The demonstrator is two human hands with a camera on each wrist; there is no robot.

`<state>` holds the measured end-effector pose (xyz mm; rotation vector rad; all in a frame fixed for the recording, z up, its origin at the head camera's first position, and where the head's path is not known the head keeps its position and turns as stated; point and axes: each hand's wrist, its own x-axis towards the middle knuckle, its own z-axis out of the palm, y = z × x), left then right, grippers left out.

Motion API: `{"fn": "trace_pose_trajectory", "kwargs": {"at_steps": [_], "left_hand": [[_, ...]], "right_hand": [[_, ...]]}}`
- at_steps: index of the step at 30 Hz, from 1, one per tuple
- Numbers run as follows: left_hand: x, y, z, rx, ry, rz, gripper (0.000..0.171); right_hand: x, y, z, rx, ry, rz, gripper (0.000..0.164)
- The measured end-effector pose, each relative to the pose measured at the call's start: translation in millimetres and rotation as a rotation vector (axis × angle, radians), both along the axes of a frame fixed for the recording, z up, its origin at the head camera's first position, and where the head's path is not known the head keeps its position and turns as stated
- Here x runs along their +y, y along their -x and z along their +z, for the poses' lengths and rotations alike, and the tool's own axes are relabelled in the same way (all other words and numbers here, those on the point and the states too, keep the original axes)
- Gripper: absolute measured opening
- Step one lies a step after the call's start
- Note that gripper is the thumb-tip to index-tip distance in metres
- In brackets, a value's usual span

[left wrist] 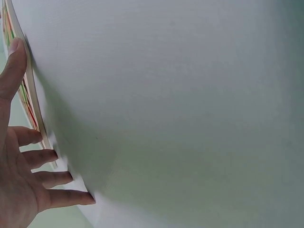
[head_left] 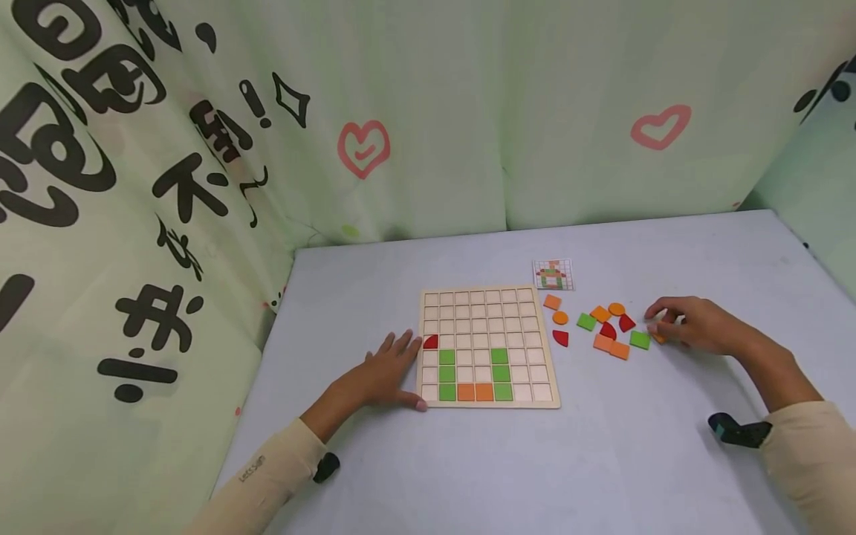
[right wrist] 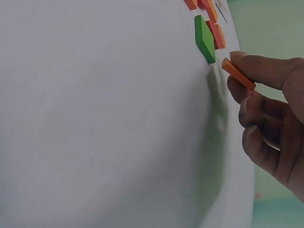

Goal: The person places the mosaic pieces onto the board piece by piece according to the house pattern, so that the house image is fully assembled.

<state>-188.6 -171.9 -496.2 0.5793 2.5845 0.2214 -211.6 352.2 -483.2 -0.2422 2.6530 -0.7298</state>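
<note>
A wooden grid board (head_left: 468,324) lies on the table with several green and orange square tiles and one red quarter-round tile (head_left: 431,342) in its cells. Along its left edge rests my left hand (head_left: 386,371), fingers spread and thumb at the lower corner. The left wrist view shows those straight fingers (left wrist: 50,179) beside the board's rim. To the right of the board, my right hand (head_left: 698,325) pinches an orange tile (right wrist: 239,74) between thumb and finger. A green square tile (head_left: 640,340) lies just left of that hand.
Loose green, orange and red tiles lie between board and right hand, among them an orange round (head_left: 617,309) and a red quarter-round (head_left: 560,338). A small pattern card (head_left: 553,275) sits above the board's right corner. A pale green curtain (head_left: 441,111) hangs behind the table.
</note>
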Motion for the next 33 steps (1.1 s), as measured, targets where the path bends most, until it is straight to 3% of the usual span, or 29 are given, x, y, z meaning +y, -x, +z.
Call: {"fn": "trace_pose_trajectory", "kwargs": {"at_steps": [11,19,28,33], "left_hand": [[0,0.9,-2.3,-0.005,0.01,0.007,0.118],[2,-1.2,-0.4,0.003,0.011,0.014,0.117],[2,-1.6,-0.1,0.011,0.013,0.012,0.117],[2,-1.2,-1.6,0.008,0.008,0.014,0.117]], "right_hand": [[-15,3.7,7.6,0.035,0.064,-0.008,0.027],[-22,1.3,0.0,0.045,0.073,-0.047,0.035],[-17,-3.2,-6.3,-0.007,0.064,-0.046,0.047],[-15,-5.0,-5.0,-0.043,0.092,-0.025,0.047]]}}
